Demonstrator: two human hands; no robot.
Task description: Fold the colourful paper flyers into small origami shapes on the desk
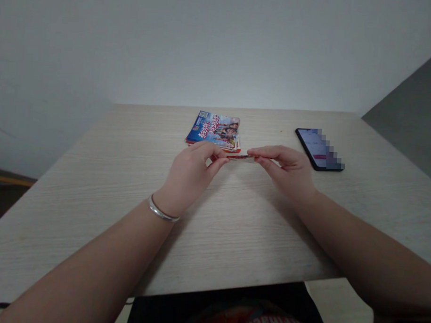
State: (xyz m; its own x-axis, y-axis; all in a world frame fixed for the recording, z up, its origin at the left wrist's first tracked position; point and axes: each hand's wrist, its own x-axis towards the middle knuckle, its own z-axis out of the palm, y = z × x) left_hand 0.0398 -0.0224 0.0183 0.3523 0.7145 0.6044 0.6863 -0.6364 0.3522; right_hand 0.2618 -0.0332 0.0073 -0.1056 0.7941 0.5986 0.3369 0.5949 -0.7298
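Note:
My left hand [190,174], with a silver bangle on its wrist, pinches the left end of a thin printed paper [243,158] between thumb and fingers. At its other end, my right hand [289,172] grips the same paper. It is seen nearly edge-on, with red and dark along its upper edge and a pale side facing me, so its print cannot be read. Just behind my hands lies a small stack of colourful printed leaflets [214,129], the top one blue with red and white characters, a QR code and pictured people.
A black-edged phone [317,148] with a lit screen, partly pixelated, lies on the pale wood-grain table [220,237] to the right. A white wall [219,53] stands at the table's far edge. The near edge runs close to my body.

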